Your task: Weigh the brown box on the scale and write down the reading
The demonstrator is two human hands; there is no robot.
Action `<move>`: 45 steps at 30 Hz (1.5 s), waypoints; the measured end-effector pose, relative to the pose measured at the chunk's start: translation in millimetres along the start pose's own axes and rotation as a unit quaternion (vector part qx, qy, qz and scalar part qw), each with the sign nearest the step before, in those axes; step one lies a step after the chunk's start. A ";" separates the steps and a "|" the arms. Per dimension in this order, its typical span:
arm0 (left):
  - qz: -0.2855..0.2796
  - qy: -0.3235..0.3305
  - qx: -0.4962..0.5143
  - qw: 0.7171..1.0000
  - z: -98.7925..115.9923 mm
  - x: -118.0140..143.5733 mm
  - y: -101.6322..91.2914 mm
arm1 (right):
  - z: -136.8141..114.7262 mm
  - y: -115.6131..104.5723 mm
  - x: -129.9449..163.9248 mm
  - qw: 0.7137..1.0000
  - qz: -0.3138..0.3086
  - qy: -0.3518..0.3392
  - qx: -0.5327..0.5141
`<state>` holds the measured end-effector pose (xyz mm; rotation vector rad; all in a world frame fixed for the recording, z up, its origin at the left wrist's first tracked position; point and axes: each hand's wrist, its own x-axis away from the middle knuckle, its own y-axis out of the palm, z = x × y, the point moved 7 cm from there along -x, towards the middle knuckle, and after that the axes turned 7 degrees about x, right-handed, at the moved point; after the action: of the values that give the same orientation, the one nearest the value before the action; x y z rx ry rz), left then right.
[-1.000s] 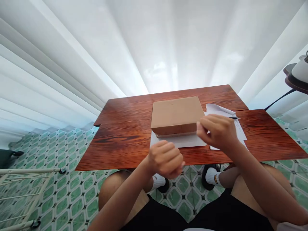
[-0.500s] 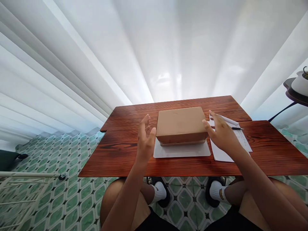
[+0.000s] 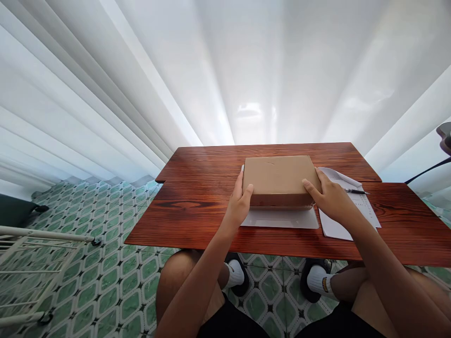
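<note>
Both hands (image 3: 239, 206) closed onto cardboard box (image 3: 279, 179)

White pleated curtain (image 3: 246, 70) backlit behind wooden table (image 3: 197, 206); green-and-white patterned tile floor (image 3: 105, 263); white rack (image 3: 31, 263) at left.

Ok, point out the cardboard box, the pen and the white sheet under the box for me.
cardboard box (image 3: 278, 176), head view, middle of its closed top.
pen (image 3: 356, 191), head view, middle of its dark barrel, lying on the paper.
white sheet (image 3: 280, 218), head view, bare near strip in front of the box.
</note>
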<state>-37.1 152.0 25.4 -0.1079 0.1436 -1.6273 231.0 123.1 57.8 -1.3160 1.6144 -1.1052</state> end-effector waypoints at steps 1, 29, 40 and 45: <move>-0.001 -0.001 0.001 1.000 -0.9 -0.3 0.0 | 0.0 -0.4 -0.2 1.000 -0.001 0.001 0.007; 0.069 0.053 0.044 0.995 29.4 16.0 -66.4 | -66.0 -8.3 -4.1 0.998 -0.006 -0.063 -0.019; 0.155 0.056 0.064 0.984 26.2 24.5 -132.7 | -140.7 6.5 -15.7 0.992 -0.034 -0.117 -0.032; 0.190 0.040 0.075 0.978 22.0 26.9 -163.8 | -174.6 18.5 -18.8 0.986 -0.043 -0.151 -0.058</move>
<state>-196.7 134.1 72.7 0.0967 0.0961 -1.2562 66.0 170.2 99.2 -1.5603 1.4246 -0.8226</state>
